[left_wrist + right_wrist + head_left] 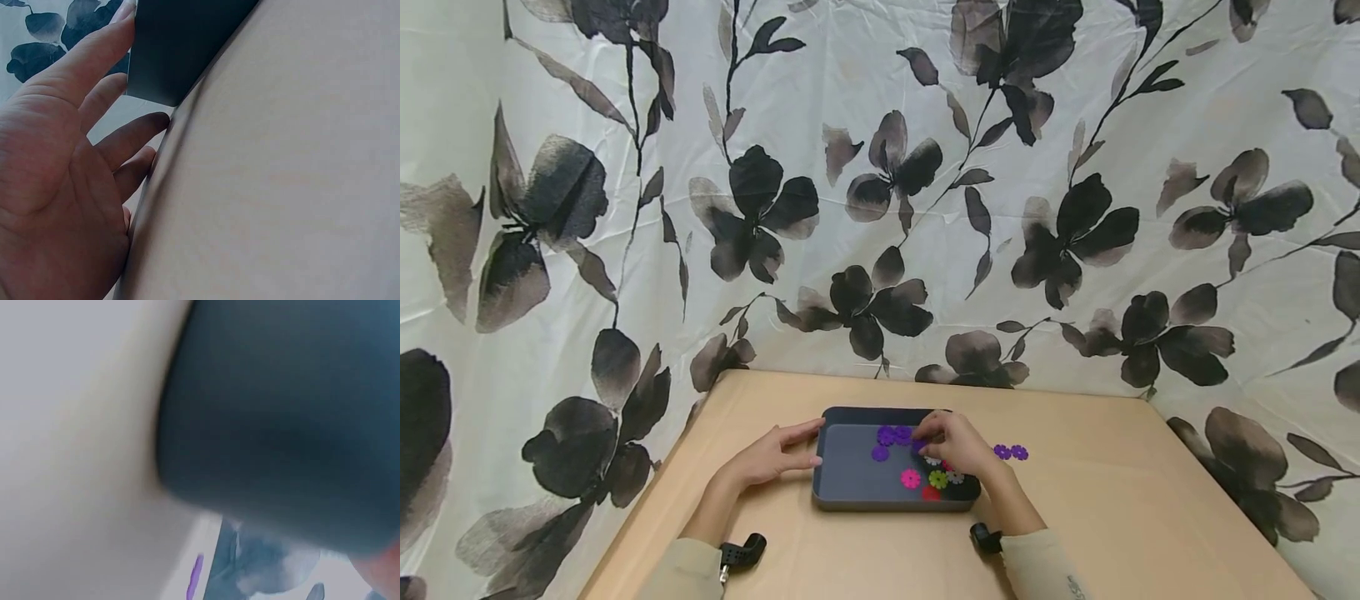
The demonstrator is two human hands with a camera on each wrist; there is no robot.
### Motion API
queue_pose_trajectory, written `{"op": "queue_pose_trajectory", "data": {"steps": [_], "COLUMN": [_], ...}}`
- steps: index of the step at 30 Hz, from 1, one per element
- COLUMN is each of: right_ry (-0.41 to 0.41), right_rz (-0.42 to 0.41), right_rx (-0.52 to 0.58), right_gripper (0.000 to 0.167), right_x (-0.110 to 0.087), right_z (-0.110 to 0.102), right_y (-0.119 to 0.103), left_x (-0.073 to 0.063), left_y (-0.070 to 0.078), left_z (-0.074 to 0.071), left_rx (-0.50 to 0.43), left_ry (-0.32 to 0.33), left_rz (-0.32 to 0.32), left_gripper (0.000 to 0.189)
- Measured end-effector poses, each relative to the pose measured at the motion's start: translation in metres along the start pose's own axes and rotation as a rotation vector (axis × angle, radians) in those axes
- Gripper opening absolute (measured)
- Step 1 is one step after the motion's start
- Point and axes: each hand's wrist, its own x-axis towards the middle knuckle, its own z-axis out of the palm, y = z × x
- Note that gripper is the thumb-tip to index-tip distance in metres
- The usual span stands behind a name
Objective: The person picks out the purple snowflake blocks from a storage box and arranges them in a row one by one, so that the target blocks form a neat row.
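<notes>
A dark grey rectangular tray (857, 492) lies on the table with small flower-shaped pieces inside. My left hand (762, 460) is at its left side, fingers extended and fingertips against the rim; in the left wrist view the left hand (56, 162) has its thumb on the tray's wall (178, 50). Over the tray's right half, my right hand (958, 446) bends its fingers and pinches a purple flower piece (917, 447). Left of those fingertips sit several purple flower pieces (886, 435). Nearer the front right lie a pink flower (911, 478), a green flower (937, 479) and a red flower (931, 493).
Two purple flower pieces (1011, 452) lie on the light wooden table (1097, 492), right of the tray. A white cloth with dark flowers (865, 208) hangs behind the table. Black wrist cameras sit at both cuffs. The tray wall (281, 425) fills much of the right wrist view.
</notes>
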Motion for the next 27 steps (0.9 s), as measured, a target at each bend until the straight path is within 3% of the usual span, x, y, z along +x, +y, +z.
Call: {"op": "queue_pose_trajectory", "data": {"steps": [9,27], "right_ry": [0.232,0.385], "right_rz": [0.067,0.164], "right_rx": [0.033,-0.035], "right_gripper": [0.018,0.020], "right_x": [-0.018,-0.064], "right_z": [-0.035,-0.088], "right_y": [0.011,0.053], "left_x": [-0.001,-0.001], "left_y": [0.006,0.004], "left_z": [-0.003,0.000], "left_rx": [0.003,-0.022], "left_ry": [0.007,0.001], "left_rz": [-0.017,-0.011], "left_gripper": [0.078,0.077]}}
